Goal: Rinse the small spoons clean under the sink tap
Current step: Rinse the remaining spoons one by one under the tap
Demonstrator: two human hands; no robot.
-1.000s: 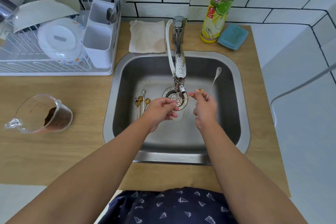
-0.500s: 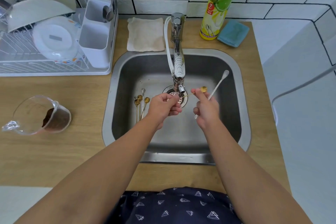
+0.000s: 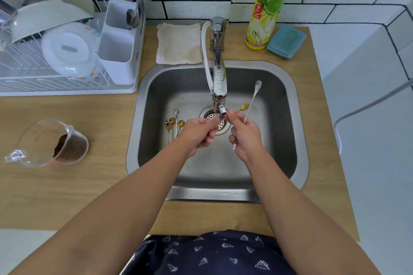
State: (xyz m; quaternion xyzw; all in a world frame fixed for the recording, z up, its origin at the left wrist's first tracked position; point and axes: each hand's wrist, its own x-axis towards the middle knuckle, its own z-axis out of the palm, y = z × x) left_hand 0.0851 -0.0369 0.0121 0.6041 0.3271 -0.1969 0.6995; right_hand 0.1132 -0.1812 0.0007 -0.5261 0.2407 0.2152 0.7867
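My left hand [image 3: 197,134] and my right hand [image 3: 245,138] meet over the steel sink [image 3: 299,140], just below the tap [image 3: 220,87] nozzle. Between them lies a small gold spoon [image 3: 243,107]. Its bowl points right, and its thin handle runs under the nozzle into my left fingertips. My right thumb and forefinger pinch it too. My right hand also grips a long silver spoon [image 3: 253,98], bowl pointing up and away. Several more small spoons [image 3: 174,125], gold and silver, lie on the sink floor left of the drain [image 3: 211,116]. I cannot make out a water stream.
A dish rack [image 3: 67,87] with bowls, plates and a cutlery holder [image 3: 116,51] stands at the back left. A glass jug [image 3: 53,143] with brown residue lies on the counter. Behind the sink are a cloth [image 3: 178,43], a detergent bottle [image 3: 270,4] and a blue sponge [image 3: 286,41].
Both hands stay under the tap nozzle. The silver spoon in my right hand has swung to a more upright angle, and the gold spoon has shifted slightly between my fingers.
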